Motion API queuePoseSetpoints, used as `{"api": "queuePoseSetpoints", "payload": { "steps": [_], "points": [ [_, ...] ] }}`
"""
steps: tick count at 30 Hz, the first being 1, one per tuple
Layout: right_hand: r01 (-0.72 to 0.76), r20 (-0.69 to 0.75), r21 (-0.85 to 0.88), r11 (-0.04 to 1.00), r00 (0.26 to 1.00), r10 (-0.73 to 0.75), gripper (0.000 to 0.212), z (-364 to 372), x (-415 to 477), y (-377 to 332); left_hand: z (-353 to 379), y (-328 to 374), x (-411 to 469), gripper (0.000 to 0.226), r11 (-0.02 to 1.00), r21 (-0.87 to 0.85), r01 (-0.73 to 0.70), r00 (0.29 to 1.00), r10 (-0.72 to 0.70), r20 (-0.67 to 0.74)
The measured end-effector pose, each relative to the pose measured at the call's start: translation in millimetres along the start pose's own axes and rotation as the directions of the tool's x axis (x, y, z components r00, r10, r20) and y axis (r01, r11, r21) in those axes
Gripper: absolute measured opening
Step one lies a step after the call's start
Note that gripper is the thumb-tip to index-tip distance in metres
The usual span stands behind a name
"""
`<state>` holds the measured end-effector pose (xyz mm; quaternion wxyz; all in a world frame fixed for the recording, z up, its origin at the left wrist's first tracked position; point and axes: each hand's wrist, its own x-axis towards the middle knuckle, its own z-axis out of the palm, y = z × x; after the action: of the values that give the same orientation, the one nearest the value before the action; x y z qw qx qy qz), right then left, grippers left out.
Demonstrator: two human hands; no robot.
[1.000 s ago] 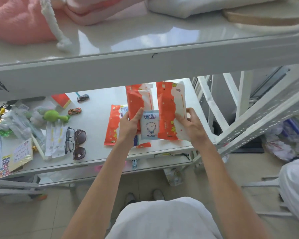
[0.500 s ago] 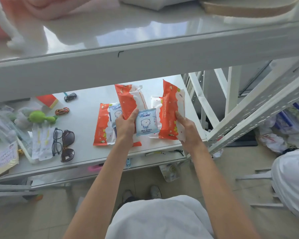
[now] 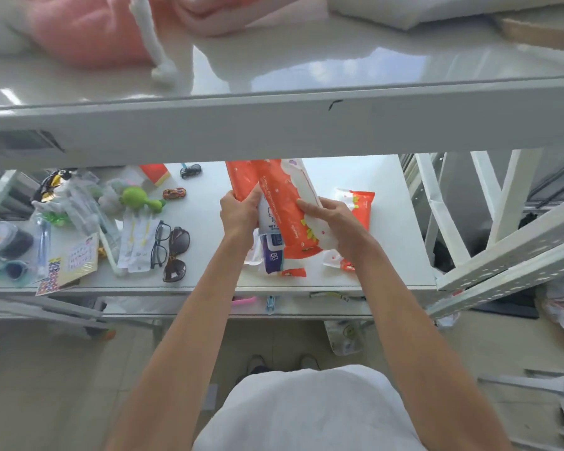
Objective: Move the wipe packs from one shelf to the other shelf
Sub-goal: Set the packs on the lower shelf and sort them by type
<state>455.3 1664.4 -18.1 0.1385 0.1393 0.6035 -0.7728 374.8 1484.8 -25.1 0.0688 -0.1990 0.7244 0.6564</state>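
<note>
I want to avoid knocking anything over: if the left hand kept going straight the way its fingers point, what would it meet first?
The left hand points up and away, and its fingers already press on the orange wipe packs held with the right hand. Past them looks like bare shelf, though depth is unclear.

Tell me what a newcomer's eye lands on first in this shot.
First, the bunch of orange wipe packs at the middle of the lower shelf, gripped between the left hand and right hand. Next, the pink fluffy fabric on the upper shelf, and the sunglasses to the left of the hands.
</note>
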Motion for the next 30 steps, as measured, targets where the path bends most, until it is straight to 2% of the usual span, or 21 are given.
{"api": "queuePoseSetpoints", "payload": {
  "steps": [6, 11, 17, 19, 22, 23, 27, 30],
  "points": [
    [0.025, 0.047, -0.089, 0.996, 0.999, -0.021, 0.039, 15, 23, -13, -8, 6, 24, 0.035, 0.994, 0.11, -0.028, 0.998, 0.034, -0.058],
    [-0.023, -0.001, -0.179, 0.984, 1.0, 0.023, 0.03, 22, 32, -16, -10, 8, 32, 0.022, 0.983, 0.185, -0.004, 0.997, 0.017, -0.073],
    [-0.015, 0.006, -0.109, 0.994, 1.0, 0.016, 0.031, 52, 40, -16, -45, 3, 46, 0.027, 0.999, 0.03, 0.033, 0.999, -0.034, 0.037],
    [-0.003, -0.007, -0.122, 0.993, 1.0, 0.003, 0.035, 60, 43, -15, -63, -4, 54, 0.034, 0.997, -0.037, 0.069, 0.998, -0.069, -0.007],
    [0.028, -0.099, -0.096, 0.995, 0.994, -0.037, 0.033, 58, 43, -13, -80, -21, 74, 0.084, 0.988, -0.06, 0.14, 0.981, -0.146, -0.127],
    [0.033, -0.132, -0.08, 0.996, 0.99, -0.044, 0.033, 55, 42, -11, -80, -30, 81, 0.089, 0.983, -0.03, 0.181, 0.971, -0.184, -0.152],
    [0.029, -0.238, -0.061, 0.998, 0.97, -0.042, 0.035, 44, 38, -1, -65, -64, 101, 0.092, 0.965, 0.103, 0.24, 0.961, -0.221, -0.164],
    [0.034, -0.327, -0.048, 0.998, 0.944, -0.048, 0.036, 38, 33, 2, -57, -59, 91, 0.07, 0.965, 0.163, 0.207, 0.972, -0.184, -0.146]
  ]
}}
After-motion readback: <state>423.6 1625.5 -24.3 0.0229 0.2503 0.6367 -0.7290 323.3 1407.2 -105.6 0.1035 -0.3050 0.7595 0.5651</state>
